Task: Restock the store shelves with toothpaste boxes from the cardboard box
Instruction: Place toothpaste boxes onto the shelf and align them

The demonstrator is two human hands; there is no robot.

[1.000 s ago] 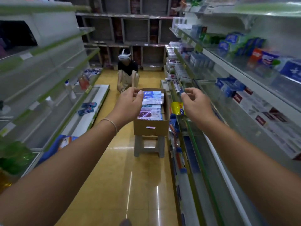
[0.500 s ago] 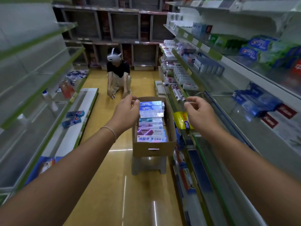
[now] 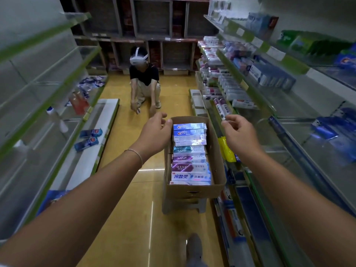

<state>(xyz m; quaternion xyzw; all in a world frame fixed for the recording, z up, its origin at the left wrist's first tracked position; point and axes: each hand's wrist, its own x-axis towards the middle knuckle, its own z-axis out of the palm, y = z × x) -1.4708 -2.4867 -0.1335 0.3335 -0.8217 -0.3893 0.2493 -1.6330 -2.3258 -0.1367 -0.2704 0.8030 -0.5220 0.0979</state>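
The cardboard box [image 3: 194,186] of toothpaste boxes [image 3: 189,150] sat on a stool [image 3: 184,206] beside the right shelves [image 3: 256,182]. Both hands, left [image 3: 155,134] and right [image 3: 240,134], hovered loosely curled, empty. A crouching person [image 3: 144,81] blocked the aisle beyond.

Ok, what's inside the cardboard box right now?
The cardboard box holds a row of toothpaste boxes lying flat, Crest packs at the far end. Any layers beneath them are covered. The left hand hides the box's far left wall.
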